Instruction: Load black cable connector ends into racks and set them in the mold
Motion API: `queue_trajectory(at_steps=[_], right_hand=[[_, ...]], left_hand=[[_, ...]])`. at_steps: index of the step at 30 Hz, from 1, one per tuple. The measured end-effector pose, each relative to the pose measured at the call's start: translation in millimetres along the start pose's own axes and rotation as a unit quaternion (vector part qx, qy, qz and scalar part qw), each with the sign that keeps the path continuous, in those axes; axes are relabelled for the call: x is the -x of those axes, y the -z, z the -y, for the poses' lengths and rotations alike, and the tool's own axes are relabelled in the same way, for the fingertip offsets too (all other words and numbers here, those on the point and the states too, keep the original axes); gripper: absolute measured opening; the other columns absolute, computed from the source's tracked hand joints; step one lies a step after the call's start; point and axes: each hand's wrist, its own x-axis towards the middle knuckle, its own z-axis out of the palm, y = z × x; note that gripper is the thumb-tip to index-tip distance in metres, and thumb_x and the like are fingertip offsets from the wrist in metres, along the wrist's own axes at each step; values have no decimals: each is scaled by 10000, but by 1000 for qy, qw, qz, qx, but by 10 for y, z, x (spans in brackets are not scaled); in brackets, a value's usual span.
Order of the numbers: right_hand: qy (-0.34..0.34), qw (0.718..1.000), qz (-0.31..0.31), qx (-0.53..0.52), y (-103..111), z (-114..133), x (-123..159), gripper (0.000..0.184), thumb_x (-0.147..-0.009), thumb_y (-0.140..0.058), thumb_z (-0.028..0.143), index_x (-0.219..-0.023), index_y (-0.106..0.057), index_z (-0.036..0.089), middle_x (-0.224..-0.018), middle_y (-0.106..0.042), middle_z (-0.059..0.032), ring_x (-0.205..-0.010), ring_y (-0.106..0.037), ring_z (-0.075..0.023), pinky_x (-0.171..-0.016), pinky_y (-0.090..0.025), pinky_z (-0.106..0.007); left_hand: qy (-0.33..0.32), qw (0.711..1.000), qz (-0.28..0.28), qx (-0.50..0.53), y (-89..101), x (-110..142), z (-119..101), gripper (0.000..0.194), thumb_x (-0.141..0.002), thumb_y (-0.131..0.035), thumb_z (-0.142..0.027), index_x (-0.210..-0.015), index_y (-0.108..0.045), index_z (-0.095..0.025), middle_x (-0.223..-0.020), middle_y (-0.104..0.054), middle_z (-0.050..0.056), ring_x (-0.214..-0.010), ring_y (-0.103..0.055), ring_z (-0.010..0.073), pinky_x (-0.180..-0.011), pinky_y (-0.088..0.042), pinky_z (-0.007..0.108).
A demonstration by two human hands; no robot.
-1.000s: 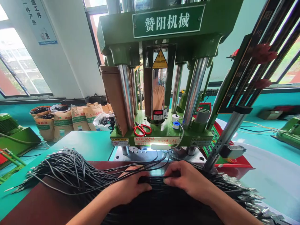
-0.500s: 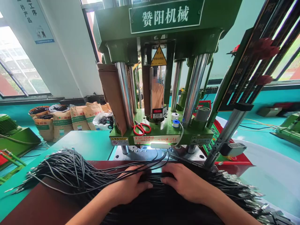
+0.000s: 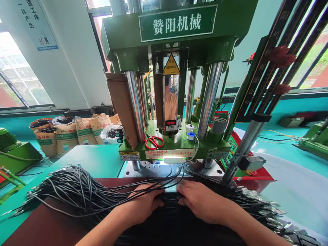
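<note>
At the left, a pile of black cables (image 3: 77, 188) spreads from the maroon board (image 3: 33, 222) past its left edge onto the green table (image 3: 97, 155). The strands overlap, so pulling one could drag or knot its neighbours, and the tips near the table's left edge could slip off.

The person's left hand (image 3: 142, 206) has its thumb and fingers a little apart at the dark cables (image 3: 171, 203); whether it grips any cannot be told. Long strands (image 3: 153, 186) cross its fingers and could snag if it draws back.

Above, red-handled scissors (image 3: 154, 141) rest near the front edge of the press bed (image 3: 179, 145); a knock could tip them onto the work. Looped cables (image 3: 179, 169) reach beneath the lamp (image 3: 174, 159), where a tug could shift their ends out of line.

The right hand (image 3: 202, 201) is curled narrowly, fingertips at the same dark cables; its hold is hidden too. At the far right, metal-tipped ends (image 3: 266, 208) lie crowded together, and could hook one another or get bent under a dragging forearm.
</note>
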Motion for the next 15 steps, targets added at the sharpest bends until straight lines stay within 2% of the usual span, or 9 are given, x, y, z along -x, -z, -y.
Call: queue_trajectory(at_steps=[5,8,10,11,12,15], right_hand=[[1,997,-51,-56,121,98,85,160,-911,-475,162,-1018,-591,129,-1067,-637,-108,-1038,-563,-241,-916,-434,-359],[-54,990,-58,-117,127,22,271,214,-876,-556,259,-1079,-561,191,-1006,-662,-47,-941,-609,-208,-827,-477,-310],[-119,986,-66,-101,69,-182,490,154,-873,-536,291,-1000,-586,221,-897,-687,-23,-830,-642,-209,-732,-498,-310],[-146,983,-83,-74,30,-327,626,141,-888,-487,273,-954,-603,226,-892,-698,-30,-830,-654,-215,-738,-502,-323],[-181,977,-101,-42,-8,-492,773,196,-906,-424,256,-889,-617,229,-841,-706,-33,-792,-666,-221,-717,-507,-337],[-208,962,-173,47,-70,-970,1228,253,-856,-452,243,-1022,-642,254,-972,-734,-55,-834,-695,-271,-685,-543,-381]], left_hand=[[-21,999,-32,27,59,5,-41,332,-863,-544,-337,-1176,-629,-262,-1265,-618,26,-1150,-549,246,-1018,-396,376],[-2,996,-45,76,127,25,-4,345,-886,-497,-433,-1176,-616,-289,-1246,-625,6,-1141,-552,238,-1018,-394,375],[31,994,-40,101,169,38,45,432,-884,-455,-527,-1230,-578,-297,-1306,-584,13,-1206,-512,251,-1056,-359,400],[47,992,-35,111,184,40,70,483,-877,-439,-565,-1263,-552,-297,-1341,-556,21,-1245,-481,257,-1079,-331,411],[56,991,-30,117,194,37,93,525,-872,-426,-590,-1295,-524,-294,-1368,-532,28,-1279,-449,258,-1100,-304,417],[58,992,-26,108,208,8,134,573,-871,-407,-603,-1319,-505,-259,-1357,-543,47,-1310,-410,251,-1125,-262,414]])
